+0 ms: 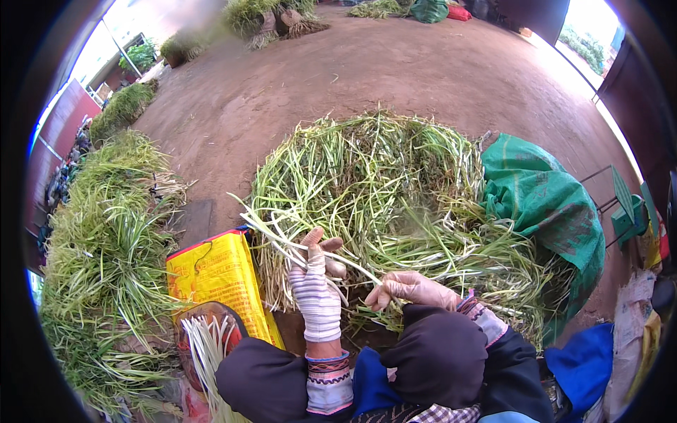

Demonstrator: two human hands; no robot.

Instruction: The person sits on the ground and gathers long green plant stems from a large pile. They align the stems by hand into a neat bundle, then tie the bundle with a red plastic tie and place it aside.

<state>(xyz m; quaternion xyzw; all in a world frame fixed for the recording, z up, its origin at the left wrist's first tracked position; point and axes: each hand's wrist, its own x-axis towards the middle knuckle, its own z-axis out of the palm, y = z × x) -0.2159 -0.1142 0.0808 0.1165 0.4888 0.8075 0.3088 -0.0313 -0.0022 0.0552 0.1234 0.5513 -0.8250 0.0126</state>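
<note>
My left hand, in a striped glove, holds several long pale green stalks between thumb and fingers, above the left edge of a large heap of leafy green plants. To its right, my right hand, in a thin whitish glove, pinches the lower end of a white stalk that runs across from the left hand. A bundle of clean white stems lies beside my left knee, partly hidden by the dark trouser leg.
A yellow printed sack lies left of the heap, and a green woven sack covers its right side. Long piles of green plants line the far left. A green stool stands at the right. More plant bundles stand across the dirt floor.
</note>
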